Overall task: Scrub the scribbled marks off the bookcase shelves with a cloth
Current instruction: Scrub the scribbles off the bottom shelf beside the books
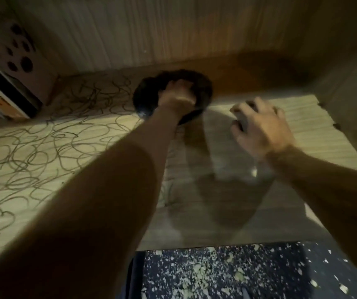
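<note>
a pale wood-grain shelf [233, 223] is seen from above, enclosed by a ribbed back panel [130, 35] and a side wall [350, 78] on the right. a dark cloth [149, 93] is bunched near the rear of the shelf, close to the back panel and roughly at the middle of its width. the left hand [178, 94] is laid on top of the cloth, with the fingers curled down into it so that the cloth is gripped and pressed against the board; the fingertips themselves are hidden in the dark fabric. the left forearm [99, 190] is stretched diagonally across the shelf from the lower left. looping scribbled marks [32, 152] are spread over the left half of the shelf, from the front edge back to the rear corner, and a few strands are seen just left of the cloth. the right half of the board is seen without such lines. the right hand [261, 128] is placed flat on this right part, well apart from the cloth, with the fingers spread wide and only slightly bent, and nothing is held in it. the picture is blurred around both hands. at the left edge, a patterned box [19, 50] with dark spots is seen standing against the side. below the front edge of the shelf, a dark speckled floor [227, 275] is visible.
</note>
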